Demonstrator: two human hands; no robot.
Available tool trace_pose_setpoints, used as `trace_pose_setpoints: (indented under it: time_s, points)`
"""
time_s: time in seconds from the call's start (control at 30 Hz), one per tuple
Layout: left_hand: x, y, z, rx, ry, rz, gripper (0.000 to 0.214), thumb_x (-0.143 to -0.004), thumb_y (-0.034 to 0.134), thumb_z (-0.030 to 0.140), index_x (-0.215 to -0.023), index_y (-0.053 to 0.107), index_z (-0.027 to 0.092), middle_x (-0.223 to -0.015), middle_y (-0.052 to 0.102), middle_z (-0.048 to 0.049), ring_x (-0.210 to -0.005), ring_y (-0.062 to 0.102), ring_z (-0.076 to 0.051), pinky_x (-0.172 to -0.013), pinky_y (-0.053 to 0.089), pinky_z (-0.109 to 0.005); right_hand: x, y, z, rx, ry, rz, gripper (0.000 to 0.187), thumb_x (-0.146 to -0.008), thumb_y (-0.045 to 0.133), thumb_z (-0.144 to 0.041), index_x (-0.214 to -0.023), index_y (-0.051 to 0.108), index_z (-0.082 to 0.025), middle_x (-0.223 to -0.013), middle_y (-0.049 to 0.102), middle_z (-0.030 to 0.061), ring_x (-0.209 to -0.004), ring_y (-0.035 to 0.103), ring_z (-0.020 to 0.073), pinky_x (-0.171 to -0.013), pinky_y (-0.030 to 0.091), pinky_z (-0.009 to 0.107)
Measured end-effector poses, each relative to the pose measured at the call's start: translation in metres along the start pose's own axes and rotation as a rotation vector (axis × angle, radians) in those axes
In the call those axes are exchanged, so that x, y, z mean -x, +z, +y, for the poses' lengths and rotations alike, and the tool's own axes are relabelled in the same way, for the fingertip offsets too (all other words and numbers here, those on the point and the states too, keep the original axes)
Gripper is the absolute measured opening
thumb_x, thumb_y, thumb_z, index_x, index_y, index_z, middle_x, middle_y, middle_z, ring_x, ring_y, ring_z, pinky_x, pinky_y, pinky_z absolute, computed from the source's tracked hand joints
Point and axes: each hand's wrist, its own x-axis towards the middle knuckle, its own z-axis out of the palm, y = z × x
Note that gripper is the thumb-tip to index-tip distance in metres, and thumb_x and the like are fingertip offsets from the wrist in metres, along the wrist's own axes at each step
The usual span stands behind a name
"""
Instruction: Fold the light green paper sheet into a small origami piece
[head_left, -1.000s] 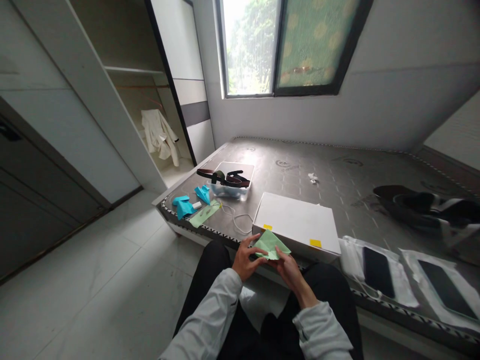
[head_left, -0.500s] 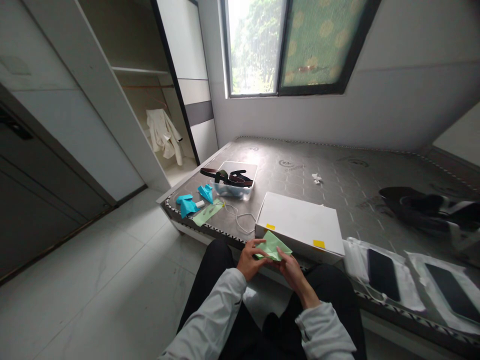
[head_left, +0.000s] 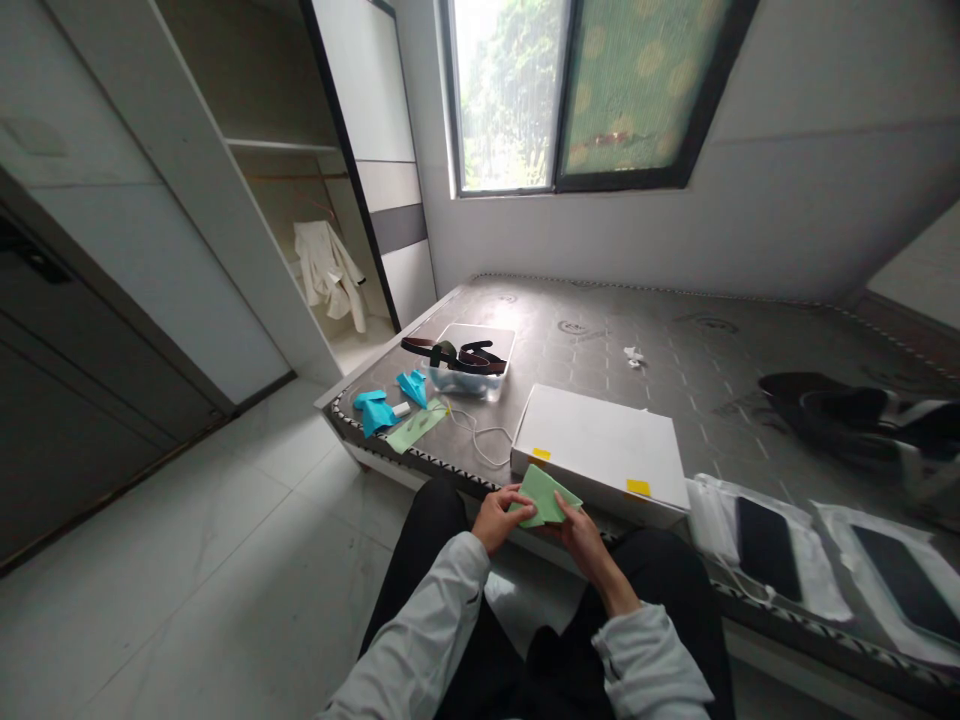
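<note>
A folded piece of light green paper point(head_left: 546, 490) is held up between my two hands, just in front of the white box. My left hand point(head_left: 496, 518) pinches its left edge between thumb and fingers. On the paper's right side, my right hand point(head_left: 579, 532) grips with the thumb on top and the fingers underneath, mostly hidden. The white box point(head_left: 600, 435), with two yellow stickers on its front edge, lies right behind the paper on the mattress.
Blue folded paper pieces point(head_left: 377, 412) and a green paper strip point(head_left: 417, 428) lie on the mattress point(head_left: 585, 350) at left. Behind them stands a clear plastic bin point(head_left: 471, 384) with dark straps. A white cable point(head_left: 487, 432) curls beside the box. Bagged phones point(head_left: 769, 548) lie at right.
The left fingers have shifted their hold and now pinch the paper's lower left edge. The paper's left part has tilted slightly. The right hand has hardly moved.
</note>
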Motion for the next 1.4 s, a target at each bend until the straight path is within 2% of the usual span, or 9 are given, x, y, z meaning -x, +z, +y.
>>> trace_pose_setpoints:
  time_s: [0.17, 0.3, 0.43, 0.63, 0.83, 1.0, 1.13, 1.23, 1.4]
  points:
    - [-0.002, 0.003, -0.004, 0.185, -0.087, -0.012, 0.038, -0.057, 0.081, 0.045, -0.069, 0.059, 0.017, -0.074, 0.064, -0.0001, -0.069, 0.06, -0.015, -0.065, 0.045, -0.024, 0.007, 0.006, -0.001, 0.092, -0.083, -0.077, 0.079, -0.066, 0.079, -0.054, -0.134, 0.052, -0.023, -0.122, 0.066, 0.011, -0.107, 0.064, 0.031, -0.084, 0.056, 0.045]
    - [-0.002, 0.0, -0.002, 0.228, -0.081, -0.081, 0.048, -0.059, 0.079, 0.054, -0.077, 0.052, 0.019, -0.073, 0.057, 0.0039, -0.063, 0.052, -0.01, -0.058, 0.038, -0.02, 0.013, 0.011, -0.007, 0.204, -0.185, -0.142, 0.091, -0.057, 0.089, -0.032, -0.138, 0.047, -0.028, -0.123, 0.064, 0.0091, -0.1, 0.067, 0.026, -0.085, 0.055, 0.039]
    - [0.003, -0.004, 0.005, 0.211, -0.081, -0.175, 0.047, -0.064, 0.077, 0.055, -0.081, 0.056, 0.018, -0.073, 0.057, 0.0028, -0.064, 0.05, -0.011, -0.061, 0.037, -0.021, 0.013, 0.01, -0.01, 0.212, -0.229, -0.067, 0.088, -0.055, 0.089, -0.032, -0.135, 0.052, -0.027, -0.115, 0.068, 0.0078, -0.084, 0.069, 0.022, -0.078, 0.056, 0.037]
    - [0.012, -0.004, 0.011, 0.134, -0.026, -0.278, 0.041, -0.075, 0.068, 0.052, -0.095, 0.063, 0.017, -0.081, 0.062, -0.0005, -0.079, 0.058, -0.017, -0.073, 0.043, -0.025, 0.0, -0.001, -0.004, 0.381, -0.22, 0.02, 0.046, -0.057, 0.085, -0.044, -0.091, 0.072, -0.016, -0.086, 0.073, 0.009, -0.073, 0.068, 0.0265, -0.062, 0.057, 0.038]
    - [0.014, 0.001, 0.008, 0.044, -0.098, -0.066, 0.061, -0.077, 0.049, 0.074, -0.103, 0.056, 0.019, -0.095, 0.061, -0.0041, -0.064, 0.056, -0.013, -0.048, 0.042, -0.021, -0.008, -0.005, -0.005, 0.388, -0.296, 0.116, 0.035, -0.054, 0.085, -0.044, -0.068, 0.064, -0.019, -0.061, 0.066, -0.0006, -0.058, 0.06, 0.0194, -0.053, 0.049, 0.028]
    - [0.016, 0.0, -0.001, -0.106, 0.082, -0.066, 0.071, -0.074, 0.072, 0.047, -0.135, 0.042, 0.027, -0.123, 0.058, -0.0073, -0.055, 0.055, -0.006, -0.048, 0.046, -0.019, -0.008, -0.006, -0.005, 0.373, -0.332, 0.14, 0.035, -0.054, 0.085, -0.041, -0.071, 0.063, -0.02, -0.061, 0.064, -0.0039, -0.057, 0.059, 0.0162, -0.052, 0.046, 0.025]
    - [0.02, -0.001, -0.002, -0.216, 0.183, -0.11, 0.03, -0.085, 0.06, 0.039, -0.104, 0.067, 0.018, -0.11, 0.064, -0.0077, -0.058, 0.061, -0.009, -0.053, 0.05, -0.022, -0.01, -0.009, -0.001, 0.306, -0.316, 0.131, 0.039, -0.055, 0.084, -0.043, -0.08, 0.065, -0.019, -0.067, 0.068, -0.0019, -0.06, 0.062, 0.0187, -0.058, 0.05, 0.03]
    - [0.026, 0.0, 0.004, -0.3, 0.249, -0.127, 0.024, -0.086, 0.055, 0.029, -0.097, 0.072, 0.017, -0.099, 0.065, -0.0072, -0.062, 0.063, -0.012, -0.057, 0.051, -0.024, -0.011, -0.009, 0.001, 0.236, -0.297, 0.115, 0.04, -0.056, 0.084, -0.044, -0.081, 0.065, -0.019, -0.068, 0.069, -0.0014, -0.061, 0.063, 0.0198, -0.06, 0.051, 0.032]
    - [0.029, 0.004, 0.004, -0.437, 0.365, -0.091, 0.034, -0.07, 0.069, 0.018, -0.103, 0.071, 0.018, -0.108, 0.064, -0.0081, -0.073, 0.063, -0.015, -0.061, 0.051, -0.024, -0.006, -0.004, -0.002, 0.157, -0.247, 0.092, 0.043, -0.054, 0.084, -0.039, -0.089, 0.067, -0.02, -0.077, 0.071, -0.0001, -0.069, 0.066, 0.0218, -0.064, 0.053, 0.033]
